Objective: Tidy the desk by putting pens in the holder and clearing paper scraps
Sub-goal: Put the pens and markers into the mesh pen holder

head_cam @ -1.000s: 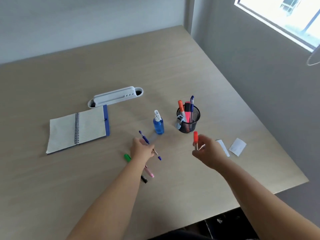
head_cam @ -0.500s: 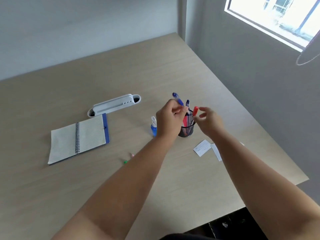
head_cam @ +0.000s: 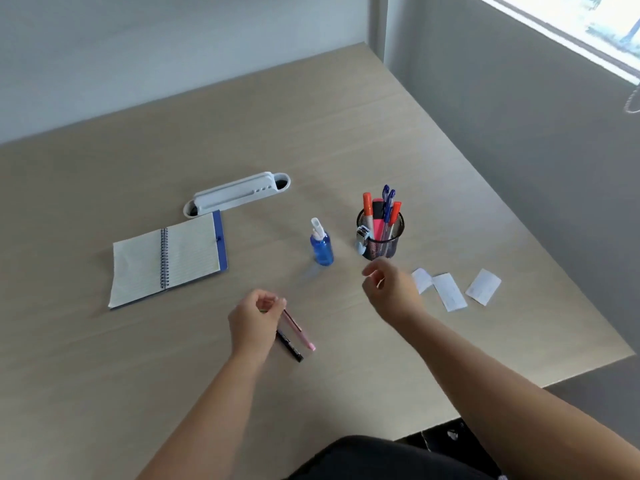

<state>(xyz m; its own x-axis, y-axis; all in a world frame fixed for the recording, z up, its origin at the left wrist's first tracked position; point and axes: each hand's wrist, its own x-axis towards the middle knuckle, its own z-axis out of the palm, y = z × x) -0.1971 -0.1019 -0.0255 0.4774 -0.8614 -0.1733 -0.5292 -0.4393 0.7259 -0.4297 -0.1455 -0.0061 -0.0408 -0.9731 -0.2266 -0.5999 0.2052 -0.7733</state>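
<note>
A black mesh pen holder [head_cam: 381, 244] stands right of centre on the desk, with an orange marker, a pink highlighter, blue pens and a red pen [head_cam: 394, 213] in it. My right hand [head_cam: 391, 289] hovers just in front of the holder, fingers loosely apart and empty. My left hand [head_cam: 256, 318] is down at the desk, its fingertips pinched at the upper end of a pink pen [head_cam: 300, 331]. A black pen [head_cam: 290, 346] lies beside the pink one. Whether the fingers grip anything is hidden. Three white paper scraps [head_cam: 449, 292] lie right of my right hand.
A blue spray bottle [head_cam: 322, 245] stands left of the holder. An open spiral notebook [head_cam: 166, 258] lies at the left, with a white plastic tray [head_cam: 237, 194] behind it. The desk's right edge [head_cam: 554, 271] runs close to the scraps. A grey wall lies beyond.
Both hands have drawn back from the holder. The blue pen and the red pen now stand in it. My left hand has dropped to the pens lying near the front.
</note>
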